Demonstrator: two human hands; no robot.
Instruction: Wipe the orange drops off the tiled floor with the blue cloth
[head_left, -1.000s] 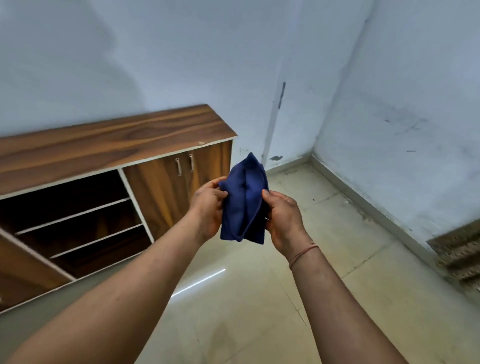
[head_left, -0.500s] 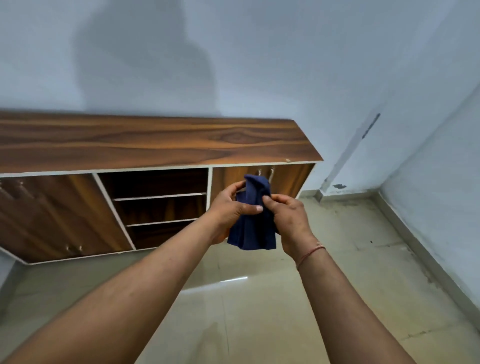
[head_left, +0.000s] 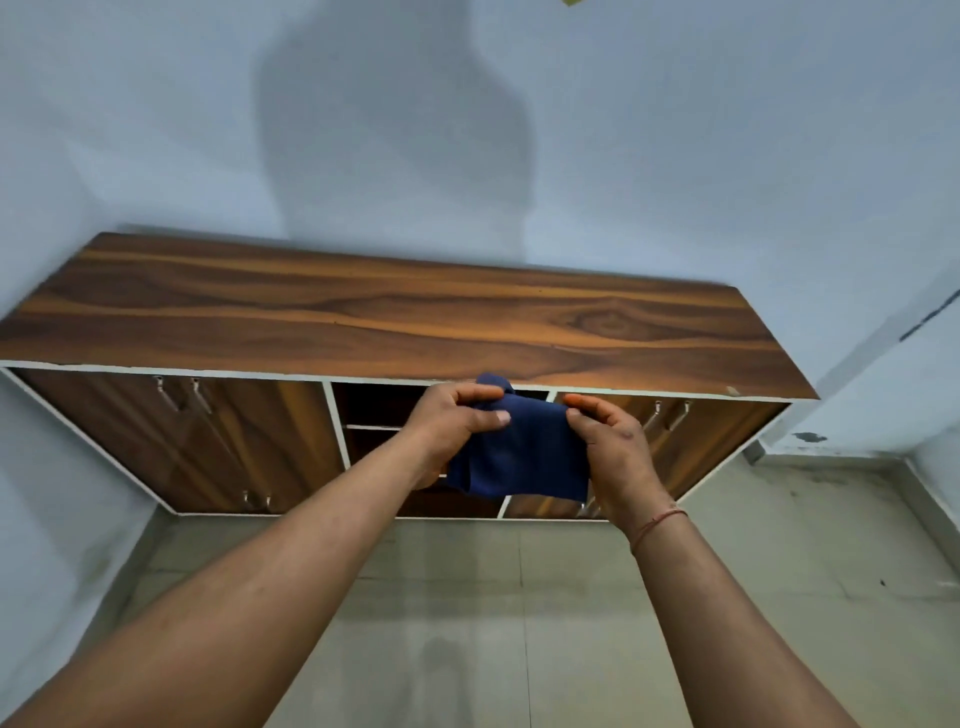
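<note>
Both hands pinch the blue cloth (head_left: 522, 452) aloft, left hand (head_left: 457, 421) at nine o'clock, right hand (head_left: 613, 452) at three; tiled floor (head_left: 519, 623) shows no orange drops; wiping not begun.

Both arms outstretched, left hand (head_left: 457, 421) and right hand (head_left: 613, 447) pinching cloth (head_left: 524, 457)
</note>
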